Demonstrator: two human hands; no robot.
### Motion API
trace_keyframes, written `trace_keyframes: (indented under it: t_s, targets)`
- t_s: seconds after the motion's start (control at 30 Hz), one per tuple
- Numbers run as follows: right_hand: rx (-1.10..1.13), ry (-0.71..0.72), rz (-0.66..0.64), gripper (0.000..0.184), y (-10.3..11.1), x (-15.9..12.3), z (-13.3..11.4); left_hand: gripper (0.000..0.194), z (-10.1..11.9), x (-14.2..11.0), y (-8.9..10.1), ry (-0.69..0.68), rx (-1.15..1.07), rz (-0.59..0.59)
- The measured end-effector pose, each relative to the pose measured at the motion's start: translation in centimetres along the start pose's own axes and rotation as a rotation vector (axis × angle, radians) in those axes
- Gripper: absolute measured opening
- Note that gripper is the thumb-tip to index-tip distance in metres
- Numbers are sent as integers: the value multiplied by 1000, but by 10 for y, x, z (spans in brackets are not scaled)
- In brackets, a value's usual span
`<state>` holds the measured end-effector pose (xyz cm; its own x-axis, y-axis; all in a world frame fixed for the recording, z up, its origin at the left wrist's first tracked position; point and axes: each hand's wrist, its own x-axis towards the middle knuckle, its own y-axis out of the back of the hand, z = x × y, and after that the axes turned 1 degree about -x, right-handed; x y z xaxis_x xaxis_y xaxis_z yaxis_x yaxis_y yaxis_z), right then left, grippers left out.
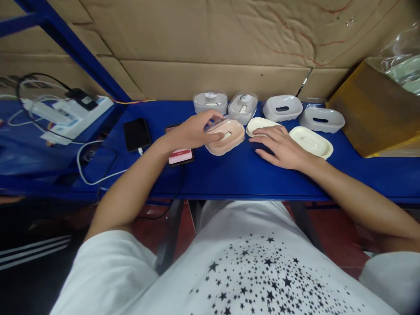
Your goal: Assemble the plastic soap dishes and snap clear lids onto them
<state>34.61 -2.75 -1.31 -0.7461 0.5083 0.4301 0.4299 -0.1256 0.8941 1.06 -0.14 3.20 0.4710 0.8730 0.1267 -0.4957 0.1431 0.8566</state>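
My left hand (pixel 193 131) is closed on a pink soap dish (pixel 234 138), its thumb lying inside near the slot and its fingers over the far left edge. Something clear, perhaps a plastic cover, shows by those fingers. My right hand (pixel 284 148) lies palm down with fingers apart, the fingertips over a cream oval tray (pixel 257 125) that is partly hidden. To the right of that hand rests a second cream oval tray (pixel 313 143). Behind stand two grey slotted soap dishes (pixel 282 105) and two grey dishes with clear covers (pixel 210 104), each bearing a round sticker.
A dark phone (pixel 137 134) on a cable lies at left. Another phone (pixel 180 156) with a lit screen is under my left wrist. Power strips (pixel 95 116) and cords crowd the far left. An open cardboard box (pixel 370 107) holds plastic-wrapped items at right. Cardboard (pixel 210 43) backs the blue table.
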Motion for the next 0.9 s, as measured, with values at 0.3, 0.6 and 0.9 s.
trace_keyframes:
  t_s: [0.3, 0.6, 0.9]
  targets:
    - [82, 112, -137, 51, -15, 8, -17, 55, -23, 5, -14, -222, 2, 16]
    - [-28, -48, 5, 49, 21, 2, -13, 44, -29, 7, -11, -328, 0, 98]
    - [-586, -547, -21, 52, 35, 3, 20, 85, -83, 63, 11, -138, 283, 73]
